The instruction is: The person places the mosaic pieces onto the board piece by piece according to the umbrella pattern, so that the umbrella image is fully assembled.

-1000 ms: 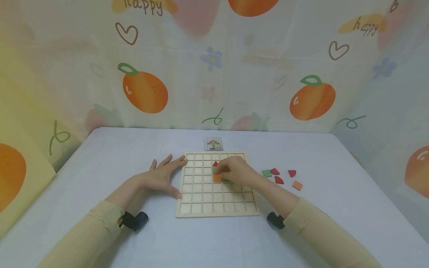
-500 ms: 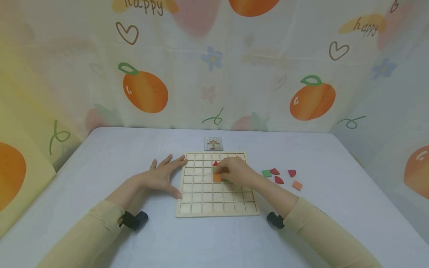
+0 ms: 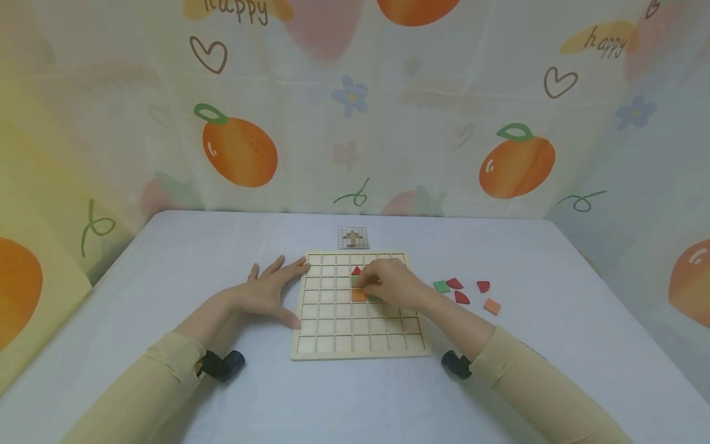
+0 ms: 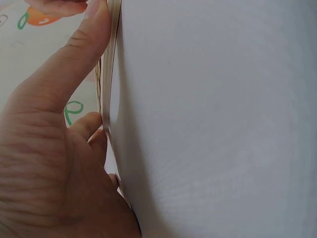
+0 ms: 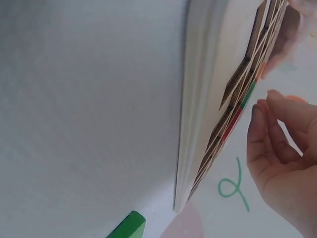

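Note:
A wooden grid board (image 3: 333, 346) lies on the table, bearing a red triangle (image 3: 356, 271), an orange square (image 3: 359, 295) and green pieces (image 3: 375, 299) partly hidden by my right hand (image 3: 392, 283). That hand is over the board's middle, its thumb and fingertips drawn together beside the orange square. In the right wrist view, the right hand (image 5: 285, 153) shows no piece between its fingertips. My left hand (image 3: 266, 297) has its fingers spread, with the thumb and a fingertip against the board's left edge. The left wrist view shows the left thumb (image 4: 74, 64) along that edge.
Right of the board lie a green square (image 3: 441, 287), several red rounded pieces (image 3: 455, 283) and an orange tile (image 3: 492, 306). A small pattern card (image 3: 353, 238) is behind the board. A printed curtain (image 3: 355, 123) hangs at the table's back.
The right fingertips have shifted very slightly, uncovering a bit more of the orange square and the green beside it. The left hand and the loose pieces stay where they were.

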### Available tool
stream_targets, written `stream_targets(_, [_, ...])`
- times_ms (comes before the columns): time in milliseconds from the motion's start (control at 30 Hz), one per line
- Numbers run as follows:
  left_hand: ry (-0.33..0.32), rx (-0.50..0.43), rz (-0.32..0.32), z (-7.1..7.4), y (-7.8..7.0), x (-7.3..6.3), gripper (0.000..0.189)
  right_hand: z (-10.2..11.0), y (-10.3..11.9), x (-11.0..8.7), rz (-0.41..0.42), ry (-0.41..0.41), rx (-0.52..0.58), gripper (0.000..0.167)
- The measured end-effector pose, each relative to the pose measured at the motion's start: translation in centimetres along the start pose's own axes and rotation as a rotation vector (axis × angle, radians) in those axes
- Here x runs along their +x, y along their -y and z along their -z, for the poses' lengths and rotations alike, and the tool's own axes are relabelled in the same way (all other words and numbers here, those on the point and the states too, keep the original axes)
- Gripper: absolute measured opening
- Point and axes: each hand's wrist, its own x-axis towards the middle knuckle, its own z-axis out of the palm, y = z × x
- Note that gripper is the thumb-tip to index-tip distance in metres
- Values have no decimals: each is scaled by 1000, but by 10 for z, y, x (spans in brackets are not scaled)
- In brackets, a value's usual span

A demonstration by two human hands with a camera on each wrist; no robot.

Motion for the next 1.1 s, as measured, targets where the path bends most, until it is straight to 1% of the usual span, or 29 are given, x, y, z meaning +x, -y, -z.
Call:
stream_targets(167, [0,9,12,-1,0,0,122,3,-2,-1,-6,-1,32,16])
stream_targets(467, [1,6,10,-1,2,2,122,7,-5,-1,10,-7,28,17])
stream_targets(600, [0,6,8,-1,3,2,123,11,-8,-3,-22,-9,57,17])
stream_targets(700, [-1,13,11,-1,2,2,122,15,-11,-6,-63,-10,78,17])
stream_targets(933, [1,17,15,-1,2,2,122,23,-24,-11,-141,1,93,20])
stream_targets(1100, [4,16,16,-1,1,1,121,33,-35,-15,-188,-8,100,23])
